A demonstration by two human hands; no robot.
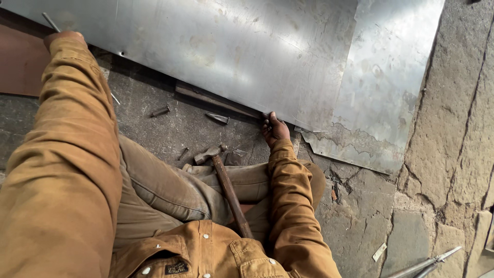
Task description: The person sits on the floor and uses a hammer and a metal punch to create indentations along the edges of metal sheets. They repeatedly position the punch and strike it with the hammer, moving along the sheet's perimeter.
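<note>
Nearest cam: tan jacket (206, 252) w/ snap buttons, both sleeves reaching fwd, person seated on stone floor (360, 216). Right hand (274, 128) at the near edge of the big metal sheet (231, 46), fingers curled on/under that edge, gripping it; thumb on top. Left hand (63, 37) mostly hidden by its own sleeve, only a bit shows at sheet's far-left edge, touching a thin metal rod (50, 21); can't tell if open or closed. Outward from right hand: second metal sheet (391, 87) lies under the first, sticking out to the right, its edge just beside the hand. A dark bar (216, 100) runs under the big sheet's edge, partly covered. Small punch/chisel (218, 118) just left of hand, bolt-like piece (160, 110) further left, both on floor. Hammer (226, 180) lies across the lap, head near the knee, handle toward the body. Shears/tongs tip (427, 262) at bottom right, well apart. Floor cracked, uneven.
</note>
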